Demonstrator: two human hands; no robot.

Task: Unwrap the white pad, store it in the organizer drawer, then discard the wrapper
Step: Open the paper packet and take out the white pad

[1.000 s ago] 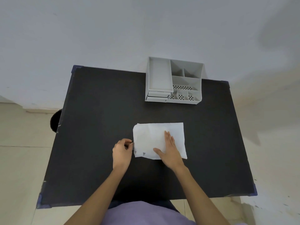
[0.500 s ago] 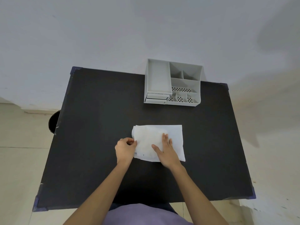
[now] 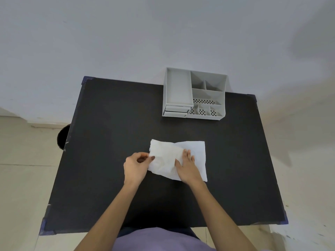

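A white wrapped pad (image 3: 165,158) lies on the black table (image 3: 108,124), in front of me at the middle. Its left part looks creamy and crumpled, lifted a little, while a flat white wrapper sheet (image 3: 198,153) spreads to the right. My left hand (image 3: 136,167) pinches the left edge of the wrapper between thumb and fingers. My right hand (image 3: 187,166) rests flat on the right half and presses it down. A grey organizer (image 3: 194,93) stands at the table's far edge, with two shut drawers (image 3: 176,111) at its front left.
The organizer has an open tray on top at the left and several small compartments at the right. A dark round bin (image 3: 62,136) shows beside the table's left edge on the floor. A white wall rises behind the table.
My left hand has pinched the wrapper's left edge and pulled it up and rightward, crumpling that side. My right hand stays pressed on the right half.
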